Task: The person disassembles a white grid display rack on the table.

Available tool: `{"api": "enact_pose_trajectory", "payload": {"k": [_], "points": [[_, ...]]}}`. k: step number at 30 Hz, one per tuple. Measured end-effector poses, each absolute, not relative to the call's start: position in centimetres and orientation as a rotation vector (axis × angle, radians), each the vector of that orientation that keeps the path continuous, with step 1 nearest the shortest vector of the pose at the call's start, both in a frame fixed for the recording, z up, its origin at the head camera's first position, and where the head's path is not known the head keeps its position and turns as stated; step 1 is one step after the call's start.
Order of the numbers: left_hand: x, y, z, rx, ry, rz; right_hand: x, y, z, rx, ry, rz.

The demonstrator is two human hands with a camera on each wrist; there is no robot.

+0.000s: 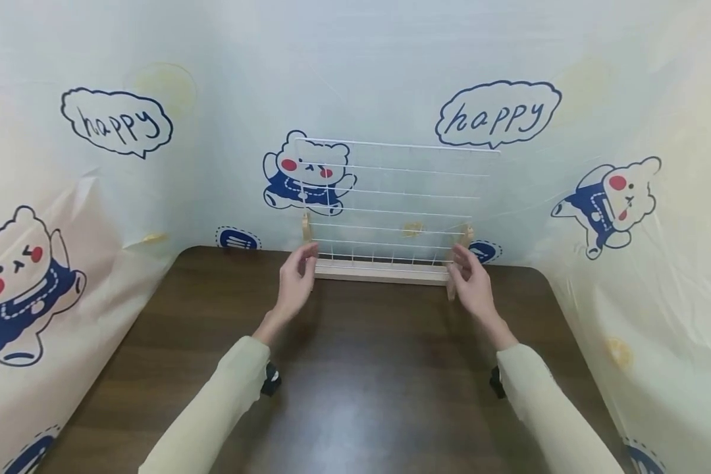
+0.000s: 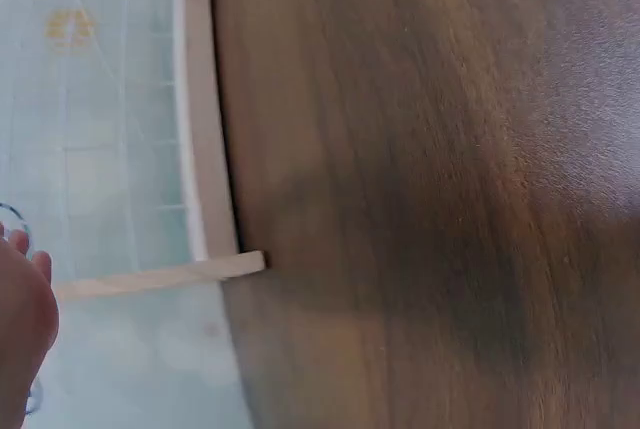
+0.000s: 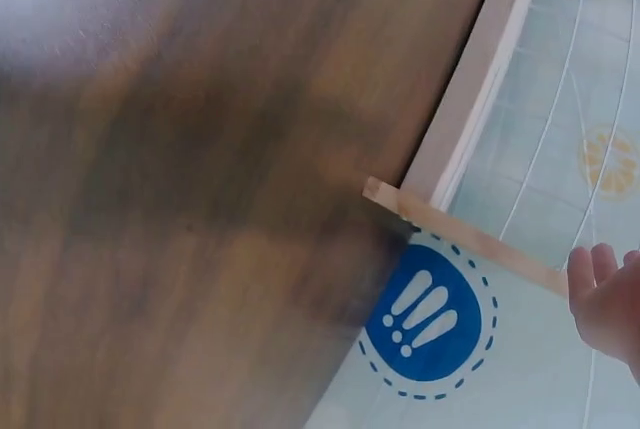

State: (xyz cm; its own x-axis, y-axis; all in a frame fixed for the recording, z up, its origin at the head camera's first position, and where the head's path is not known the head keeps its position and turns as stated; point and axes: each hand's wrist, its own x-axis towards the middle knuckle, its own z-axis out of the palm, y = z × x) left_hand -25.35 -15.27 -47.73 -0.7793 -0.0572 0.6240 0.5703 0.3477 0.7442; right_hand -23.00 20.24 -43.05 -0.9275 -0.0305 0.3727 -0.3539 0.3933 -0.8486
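Note:
A rack of thin white wire (image 1: 391,178) stands near the back edge of the dark wooden table (image 1: 355,368), with a pale wooden bar (image 1: 385,271) along its base. My left hand (image 1: 296,280) holds the rack's left wooden side piece, thumb and fingers around it. At the opposite end, my right hand (image 1: 475,283) grips the matching side piece in the same way. Each wrist view shows the lower end of a side piece (image 2: 190,274) projecting past the base bar; the left fingers (image 2: 40,267) and right fingers (image 3: 582,274) hide its other end.
Behind the table and on both sides hangs a pale cloth (image 1: 213,118) printed with bears and "happy" speech bubbles. The table's rear corners are rounded. Dark bands (image 1: 270,380) sit at both wrists by the light sleeves.

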Motion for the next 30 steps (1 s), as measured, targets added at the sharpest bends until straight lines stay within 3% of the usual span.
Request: {"api": "enact_pose_trajectory", "payload": {"k": [8,15,21,30], "points": [[-28.4,-14.9,-46.0,-0.108,-1.889,-1.665,-24.8,20.9,-40.7,0.234,-2.269,1.544],[-28.5,-14.5,-40.1,-0.077,-1.978,-1.804,-27.7,23.0,-40.8,0.119,-2.147,1.658],[-31.2,-16.1,-39.8,-0.108,-2.033,-1.904,-28.9,23.3,-40.0,0.019,-2.174,1.718],[-32.8,-16.6,-37.9,-0.164,-2.111,-2.011,-30.8,23.3,-38.3,0.041,-2.156,1.955]]}}
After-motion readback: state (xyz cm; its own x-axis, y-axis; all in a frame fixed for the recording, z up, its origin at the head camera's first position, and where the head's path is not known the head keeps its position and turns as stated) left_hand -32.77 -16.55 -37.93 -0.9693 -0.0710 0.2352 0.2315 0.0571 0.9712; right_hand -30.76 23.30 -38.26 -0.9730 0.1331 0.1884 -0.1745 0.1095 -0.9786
